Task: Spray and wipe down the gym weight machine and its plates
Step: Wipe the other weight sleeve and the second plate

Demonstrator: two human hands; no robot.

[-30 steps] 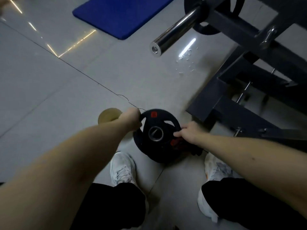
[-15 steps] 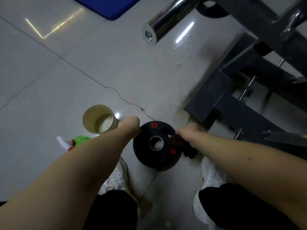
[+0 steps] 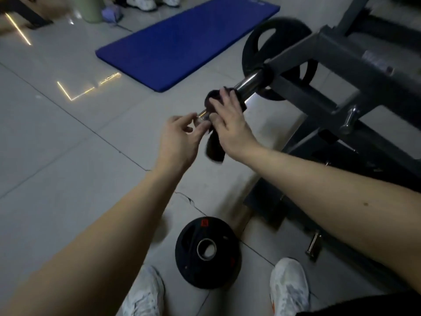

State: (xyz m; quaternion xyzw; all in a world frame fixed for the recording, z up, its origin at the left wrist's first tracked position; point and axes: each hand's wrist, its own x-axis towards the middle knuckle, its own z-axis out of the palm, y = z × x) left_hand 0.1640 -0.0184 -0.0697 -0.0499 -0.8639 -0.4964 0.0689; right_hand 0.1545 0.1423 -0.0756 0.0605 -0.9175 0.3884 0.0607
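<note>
Head view: the chrome bar point(image 3: 247, 84) of the weight machine sticks out from the machine frame point(image 3: 341, 58) toward the near left, at the centre of the scene. A dark cloth point(image 3: 215, 145) is draped over the bar close to its free end, and one tail hangs below. The right hand point(image 3: 230, 124) lies over the cloth with its fingers bent across the top of the bar, clamping cloth to metal. The left hand point(image 3: 180, 137) is at the bar's free end, just beside the right hand, with its fingers loosely curled. Blur prevents telling whether it pinches the tip, the cloth edge or nothing.

The step in hand appears to be wiping the bar. For full coverage, the cloth should wrap right round the bar and be twisted while it slides from the free end to the frame, so that the underside is reached. The hanging tail should be gathered into the grip. The left hand can steady the tip.

A mounted plate point(image 3: 255, 42) sits at the far side of the frame. A loose plate point(image 3: 189, 265) lies flat on the floor point(image 3: 68, 156), near, between the shoes point(image 3: 289, 286). A blue mat point(image 3: 182, 42) lies at far left.
</note>
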